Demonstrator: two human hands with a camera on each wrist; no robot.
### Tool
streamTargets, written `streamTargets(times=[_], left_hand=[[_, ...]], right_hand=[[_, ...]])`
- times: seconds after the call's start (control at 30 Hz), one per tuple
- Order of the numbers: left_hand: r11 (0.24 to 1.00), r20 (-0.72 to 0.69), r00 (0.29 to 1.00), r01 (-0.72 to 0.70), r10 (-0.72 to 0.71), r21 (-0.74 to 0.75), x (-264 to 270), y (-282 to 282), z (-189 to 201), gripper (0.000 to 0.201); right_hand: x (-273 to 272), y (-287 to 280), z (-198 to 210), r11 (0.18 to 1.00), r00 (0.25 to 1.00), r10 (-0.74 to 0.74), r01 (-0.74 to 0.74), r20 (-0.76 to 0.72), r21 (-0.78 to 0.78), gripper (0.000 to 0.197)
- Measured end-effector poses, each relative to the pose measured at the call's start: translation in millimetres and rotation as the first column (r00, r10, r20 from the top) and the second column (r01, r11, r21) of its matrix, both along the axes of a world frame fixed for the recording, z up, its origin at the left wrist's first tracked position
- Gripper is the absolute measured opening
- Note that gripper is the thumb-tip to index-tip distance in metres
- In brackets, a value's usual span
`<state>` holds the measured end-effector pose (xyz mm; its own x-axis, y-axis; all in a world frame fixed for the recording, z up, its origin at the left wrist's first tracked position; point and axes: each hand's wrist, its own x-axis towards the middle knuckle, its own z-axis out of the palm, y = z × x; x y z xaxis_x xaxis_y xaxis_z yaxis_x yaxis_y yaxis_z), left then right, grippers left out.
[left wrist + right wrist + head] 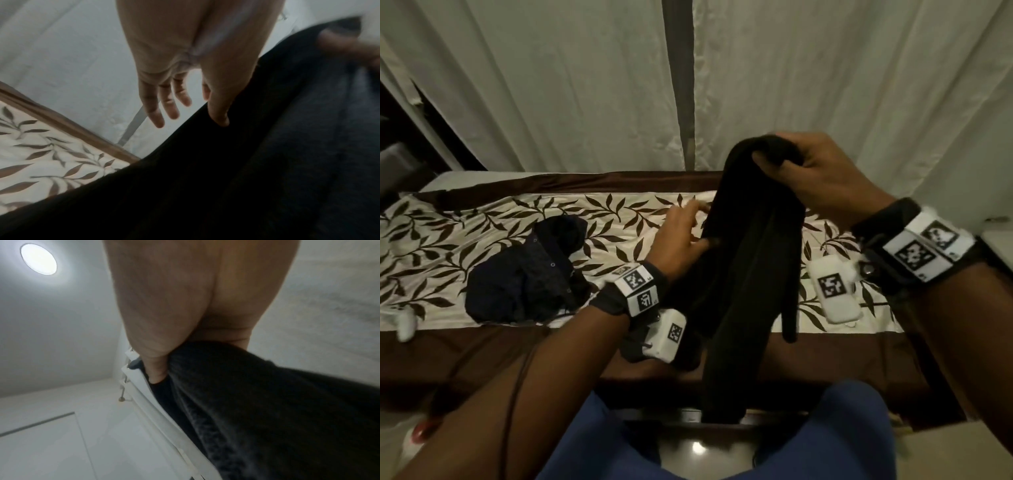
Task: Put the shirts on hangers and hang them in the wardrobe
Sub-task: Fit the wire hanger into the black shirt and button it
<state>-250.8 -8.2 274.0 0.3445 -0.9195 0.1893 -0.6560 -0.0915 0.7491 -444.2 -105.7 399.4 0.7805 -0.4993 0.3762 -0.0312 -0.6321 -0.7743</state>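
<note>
A black shirt point(743, 291) hangs bunched from my right hand point(777, 154), which grips its top fold above the bed. In the right wrist view my right hand point(156, 368) has thumb and fingers closed round the dark fabric point(267, 410). My left hand point(685, 233) is at the shirt's left edge, fingers straight and spread, thumb resting on the cloth. The left wrist view shows the same: the left hand point(185, 107) has straight fingers, with its thumb on the black shirt point(226, 178). A dark navy buttoned shirt point(527, 274) lies crumpled on the bed, left of my hands. No hanger is in view.
The bed point(619, 219) has a cream cover with brown leaves and a brown border point(482, 353). Pale curtains point(585, 85) hang behind it. A small white object point(404, 323) lies at the bed's left edge. My knees in blue trousers point(852, 428) are at the front.
</note>
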Motion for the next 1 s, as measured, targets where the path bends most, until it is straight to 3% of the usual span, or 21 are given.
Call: streamTargets(times=[0.1,0.17,0.23,0.3,0.37,0.4,0.47,0.57,0.67,0.73,0.8,0.87,0.93,1.0], left_hand=[[0.983,0.118,0.992,0.012,-0.035,0.185,11,0,-37,0.030],[0.961,0.042,0.999,-0.011,-0.001,0.277,16,7,-46,0.013],[0.958,-0.027,0.990,-0.124,0.136,0.260,29,14,-36,0.010],[0.928,0.154,0.934,-0.344,0.323,0.140,54,15,-7,0.018],[0.856,0.357,0.794,-0.515,0.493,-0.038,81,11,38,0.030],[0.837,0.416,0.740,-0.536,0.528,-0.111,91,7,62,0.034],[0.846,0.531,0.683,-0.516,0.502,-0.136,109,-1,101,0.039],[0.863,0.626,0.692,-0.502,0.358,0.061,126,-1,130,0.031],[0.802,0.459,0.729,-0.594,0.509,0.054,130,7,132,0.030],[0.844,0.182,0.835,-0.535,0.519,0.048,123,12,129,0.032],[0.921,-0.177,0.904,-0.386,0.389,0.056,112,19,131,0.025],[0.963,-0.393,0.879,-0.257,0.269,0.084,102,31,137,0.023],[0.986,-0.513,0.843,-0.118,0.162,0.118,95,46,147,0.018],[0.994,-0.577,0.812,-0.028,0.087,0.109,92,64,156,0.044]], right_hand=[[-12,0,22,0.998,0.978,-0.033,0.020,0.207,0.060,0.019],[-23,-7,35,0.995,0.956,-0.087,0.069,0.281,0.076,0.015],[-35,-23,40,0.982,0.946,-0.188,0.182,0.263,0.049,0.014],[-45,-49,36,0.932,0.910,-0.362,0.360,0.205,0.044,0.021],[-54,-74,29,0.871,0.854,-0.492,0.483,0.167,0.092,0.025],[-57,-83,27,0.850,0.833,-0.526,0.514,0.168,0.115,0.026],[-60,-95,28,0.810,0.776,-0.587,0.564,0.232,0.163,0.027],[-61,-102,30,0.750,0.700,-0.661,0.627,0.270,0.211,0.029],[-63,-104,25,0.760,0.729,-0.650,0.617,0.216,0.205,0.019],[-67,-99,25,0.759,0.730,-0.651,0.617,0.208,0.208,0.024],[-71,-95,28,0.759,0.745,-0.646,0.604,0.169,0.242,0.027],[-78,-94,30,0.758,0.764,-0.630,0.566,0.140,0.325,0.010],[-88,-89,34,0.775,0.791,-0.593,0.510,0.152,0.372,0.009],[-99,-82,36,0.797,0.810,-0.555,0.453,0.188,0.401,0.020]])
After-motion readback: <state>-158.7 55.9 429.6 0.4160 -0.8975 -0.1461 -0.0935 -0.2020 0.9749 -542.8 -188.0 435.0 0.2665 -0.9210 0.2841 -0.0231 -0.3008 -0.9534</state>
